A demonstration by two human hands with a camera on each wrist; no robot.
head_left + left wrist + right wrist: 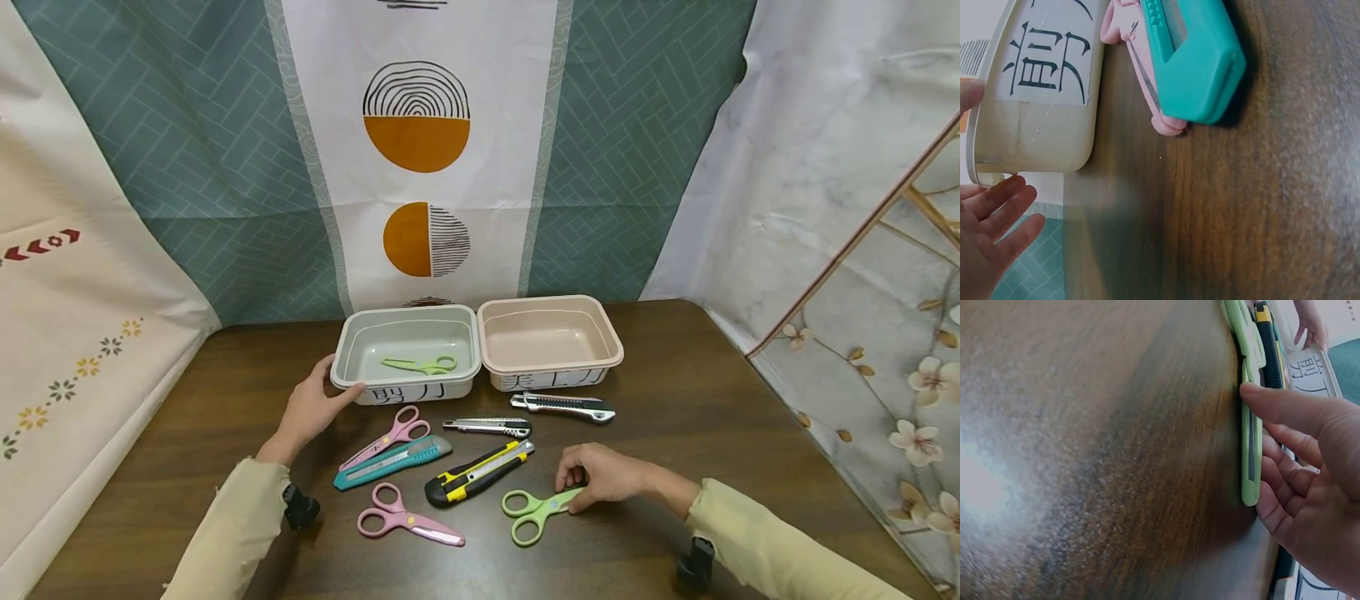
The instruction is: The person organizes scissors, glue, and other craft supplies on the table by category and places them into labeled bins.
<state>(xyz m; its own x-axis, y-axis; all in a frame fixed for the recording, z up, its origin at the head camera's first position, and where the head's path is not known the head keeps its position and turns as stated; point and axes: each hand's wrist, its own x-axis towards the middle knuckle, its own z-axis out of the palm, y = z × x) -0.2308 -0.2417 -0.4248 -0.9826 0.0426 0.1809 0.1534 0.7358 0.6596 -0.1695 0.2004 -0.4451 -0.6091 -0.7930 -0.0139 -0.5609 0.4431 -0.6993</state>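
Observation:
Green scissors [536,510] lie at the near right of the table, handles to the left. My right hand [603,477] pinches their blade end between thumb and fingers, as the right wrist view also shows with the scissors [1251,444] on edge. My left hand [307,414] holds the left end of the grey-green bin [423,390], thumb on the front rim and fingers at the side. In the left wrist view that hand [997,225] has its fingers beside the bin's end [1035,134]. Another pair of green scissors [431,366] lies inside this bin.
A beige-pink bin [551,379] stands against the grey-green one. Before them lie pink scissors [397,431], more pink scissors [408,521], a teal cutter [393,463], a yellow-black cutter [480,473], a small cutter [487,427] and a silver-black cutter [562,406].

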